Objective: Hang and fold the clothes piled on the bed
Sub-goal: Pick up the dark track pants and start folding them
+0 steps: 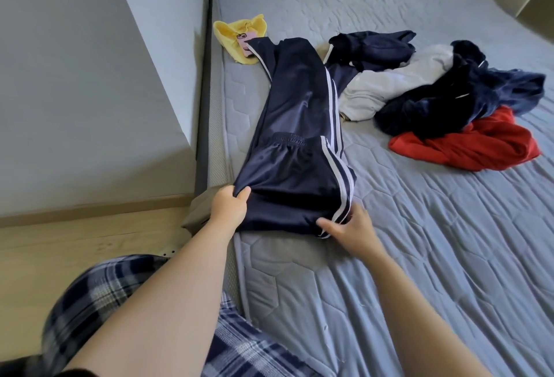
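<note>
- A pair of shiny navy blue track trousers with white side stripes (296, 106) is being spread lengthwise along the left side of the grey quilted mattress (434, 241) of the bed. The near part is doubled over, and the elastic waistband is lying across the middle.
- The near left corner of the doubled part is being gripped by the left hand (229, 205), with the fingers curled into the cloth.
- The near right corner, at the white stripes, is being pinched by the right hand (350, 226), with the thumb pressed on the fabric. The hands are being held apart, one at each corner.
- The far leg ends are being rested on a crumpled yellow cloth (230, 33) near the mattress's far left edge. A pink phone (243, 40) on that cloth is being partly covered by a trouser hem.
- A loose heap of unfolded clothes (449, 85) is being carried by the mattress to the right of the trousers, touching them. In it, a white garment (389, 82) and a red garment (467, 145) are being overlapped by dark navy pieces.
</note>
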{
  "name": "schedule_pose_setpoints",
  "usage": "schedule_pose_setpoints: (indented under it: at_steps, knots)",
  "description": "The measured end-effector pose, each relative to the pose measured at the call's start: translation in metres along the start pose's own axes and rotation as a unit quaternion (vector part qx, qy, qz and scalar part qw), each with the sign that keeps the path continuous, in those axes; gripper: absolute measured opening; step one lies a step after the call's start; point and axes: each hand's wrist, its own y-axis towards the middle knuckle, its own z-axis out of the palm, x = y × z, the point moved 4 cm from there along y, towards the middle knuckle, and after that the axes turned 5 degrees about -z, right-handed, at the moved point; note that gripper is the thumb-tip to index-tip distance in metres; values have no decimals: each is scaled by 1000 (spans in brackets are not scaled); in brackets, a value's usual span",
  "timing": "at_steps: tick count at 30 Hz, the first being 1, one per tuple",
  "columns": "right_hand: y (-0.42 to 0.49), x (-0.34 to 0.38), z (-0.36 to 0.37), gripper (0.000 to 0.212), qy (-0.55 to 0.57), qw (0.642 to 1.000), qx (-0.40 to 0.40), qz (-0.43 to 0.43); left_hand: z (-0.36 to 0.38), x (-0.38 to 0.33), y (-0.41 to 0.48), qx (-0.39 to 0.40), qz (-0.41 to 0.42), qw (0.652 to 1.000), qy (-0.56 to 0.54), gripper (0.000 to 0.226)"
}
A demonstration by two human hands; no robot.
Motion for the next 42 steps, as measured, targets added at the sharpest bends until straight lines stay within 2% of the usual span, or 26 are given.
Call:
schedule_pose_setpoints:
  at_steps: [1, 2, 4, 6, 8, 10, 12, 15, 16, 17, 19, 20, 21, 23, 25, 28, 29, 31, 33, 35, 37, 42]
  knots:
    - [-5, -1, 7, 53, -73, 997, 6, -14, 1, -1, -1, -6, 5, 1000, 5, 27]
    - [-8, -1, 10, 50, -96, 995, -8, -18, 2, -4, -2, -12, 12, 1000, 8, 27]
    - [-11, 8, 7, 28, -24, 999, -42, -19, 3, -9, -5, -24, 36, 999, 10, 27]
    - [-3, 18, -1, 38, 13, 997, -58, -52, 0, -13, -7, -50, 62, 997, 12, 26]
    - [4, 28, -10, 46, 8, 995, -36, -96, -6, -14, -9, -88, 73, 993, 5, 25]
    - [10, 31, -17, 48, -8, 995, -12, -98, -8, -14, -10, -98, 83, 992, 11, 25]
    - [17, 20, -24, 48, -23, 998, 7, -56, -1, -11, -10, -50, 79, 994, 56, 22]
    - [17, -1, -23, 28, -109, 987, 113, 33, 15, 5, -6, 62, 32, 982, 177, 17]
    - [17, -4, -21, 25, -78, 989, 120, 43, 17, 8, -4, 77, 18, 978, 195, 18]
    - [16, -3, -20, 26, 8, 994, 96, 46, 16, 10, -3, 77, 7, 979, 191, 19]
    - [11, 6, -23, 32, 209, 976, -35, 49, 14, 8, -3, 62, -6, 986, 153, 25]
    - [10, 10, -24, 30, 268, 958, -89, 49, 13, 5, -3, 57, -14, 989, 139, 35]
    - [11, 14, -21, 31, 290, 950, -106, 55, 14, 4, -4, 55, -26, 989, 133, 45]
    - [12, 19, -11, 33, 251, 962, -74, 81, 16, 2, -4, 68, -65, 986, 136, 57]
    - [10, 16, -3, 15, 162, 980, -43, 107, 19, 5, -4, 102, -101, 978, 148, 49]
    - [10, -1, 2, 7, 65, 986, -27, 148, 19, 12, -13, 143, -162, 961, 173, 42]
    - [11, -2, 2, 10, 40, 988, -27, 149, 19, 15, -15, 135, -160, 959, 190, 42]
    - [17, 1, 0, 29, 3, 991, -51, 121, 14, 14, -16, 54, -116, 965, 231, 42]
    - [21, 5, -2, 52, 30, 989, -91, 108, 6, 6, -17, -39, -53, 969, 239, 40]
    - [25, 3, 0, 67, 88, 983, -96, 131, 4, 2, -14, -75, -5, 971, 226, 43]
    - [26, -1, 2, 65, 83, 983, -82, 140, 6, 2, -13, -71, -5, 978, 195, 48]
    - [24, -2, 6, 43, 38, 994, -55, 89, 9, 6, -20, -96, -63, 979, 171, 60]
